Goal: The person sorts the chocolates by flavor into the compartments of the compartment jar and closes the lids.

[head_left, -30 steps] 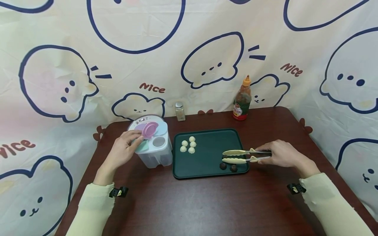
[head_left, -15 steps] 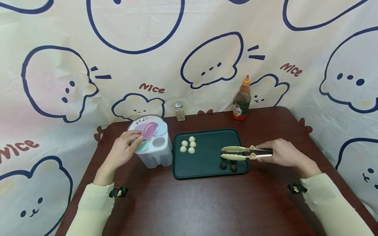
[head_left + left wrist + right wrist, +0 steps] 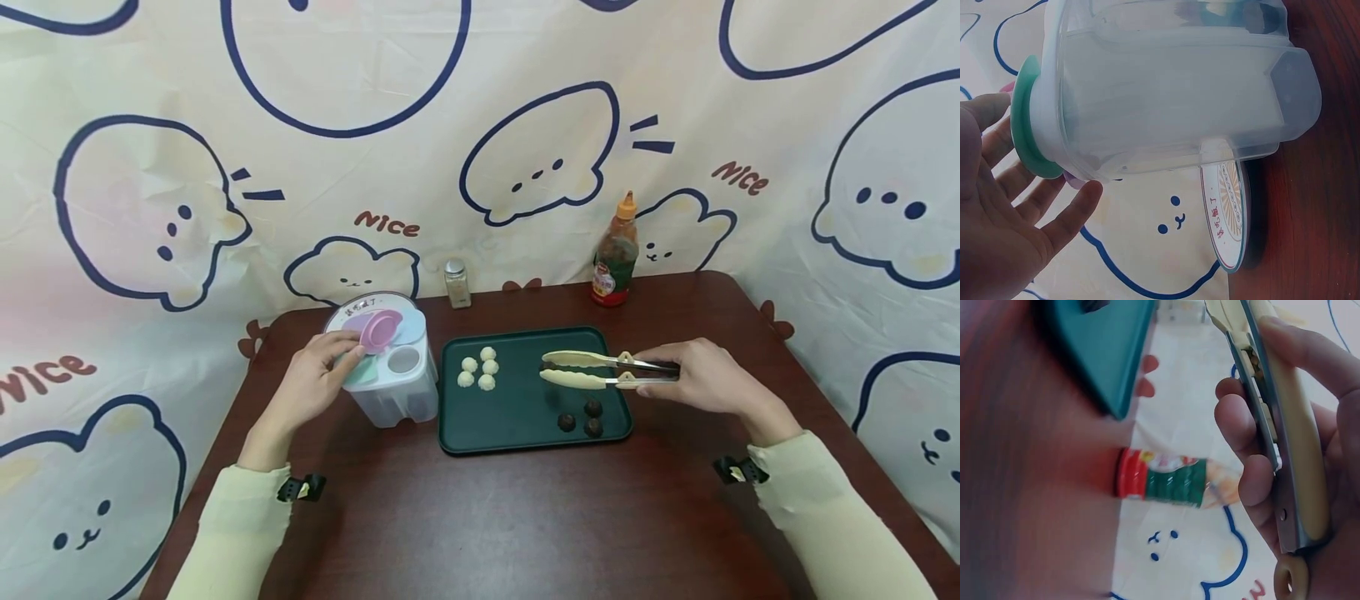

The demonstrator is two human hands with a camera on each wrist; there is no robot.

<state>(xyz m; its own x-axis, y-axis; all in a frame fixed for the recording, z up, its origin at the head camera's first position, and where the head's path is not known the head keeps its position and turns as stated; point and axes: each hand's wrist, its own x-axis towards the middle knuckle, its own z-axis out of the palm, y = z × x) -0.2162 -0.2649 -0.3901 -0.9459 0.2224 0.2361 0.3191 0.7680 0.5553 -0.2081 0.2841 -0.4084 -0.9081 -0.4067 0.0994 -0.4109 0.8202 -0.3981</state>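
Observation:
My left hand (image 3: 318, 371) pinches a small pink lid (image 3: 380, 331), tilted up over the top of a clear multi-compartment storage box (image 3: 401, 400). In the left wrist view a green lid (image 3: 1025, 119) covers part of those fingers. My right hand (image 3: 701, 375) grips cream-tipped tongs (image 3: 585, 369) above the dark green tray (image 3: 517, 429). Something dark, mostly hidden, shows between the tong tips. Under the tongs several dark balls (image 3: 593, 427) lie at the tray's right front. Several white balls (image 3: 487, 367) lie on its left part.
Behind the tray stand a sauce bottle (image 3: 617, 258) with an orange cap and a small glass shaker (image 3: 457, 284). A round patterned plate (image 3: 1229, 215) is behind the storage box. A printed cloth (image 3: 540, 158) hangs along the table's back edge.
The right hand has carried the tongs up and leftward from the dark balls, uncovering one at the tray's right. The left hand stays at the pink lid.

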